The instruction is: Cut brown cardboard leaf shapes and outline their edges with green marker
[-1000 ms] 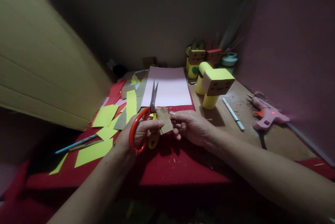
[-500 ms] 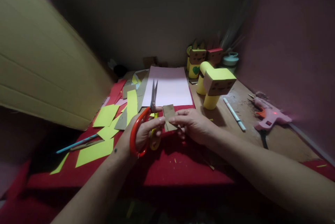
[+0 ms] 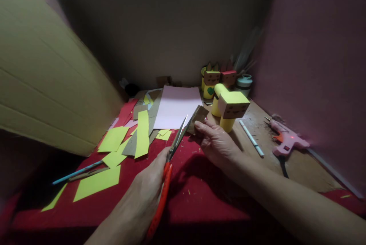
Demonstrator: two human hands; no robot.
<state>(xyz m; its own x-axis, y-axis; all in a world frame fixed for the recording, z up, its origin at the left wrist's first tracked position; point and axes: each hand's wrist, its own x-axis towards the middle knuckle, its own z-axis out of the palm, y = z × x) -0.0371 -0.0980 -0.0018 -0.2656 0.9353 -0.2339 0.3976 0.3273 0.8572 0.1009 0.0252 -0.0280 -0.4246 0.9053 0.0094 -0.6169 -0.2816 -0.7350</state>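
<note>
My left hand (image 3: 148, 189) grips orange-handled scissors (image 3: 169, 165), their blades pointing up and to the right. The blade tips meet a small brown cardboard piece (image 3: 198, 117). My right hand (image 3: 217, 144) pinches that piece by its lower edge and holds it just above the red mat (image 3: 197, 195). Both hands are closed on what they hold.
A pink sheet (image 3: 177, 107) lies behind the hands. Yellow, red and brown paper scraps (image 3: 137, 134) and a blue pencil (image 3: 76, 172) cover the left. Yellow paper figures (image 3: 228, 105), a white pen (image 3: 251, 138) and a pink glue gun (image 3: 286, 140) stand right. A cardboard wall (image 3: 42, 77) rises left.
My left hand has dropped lower and turned the scissors so the blades slant right. My right hand has carried the cardboard piece up and to the right, onto the blade tips.
</note>
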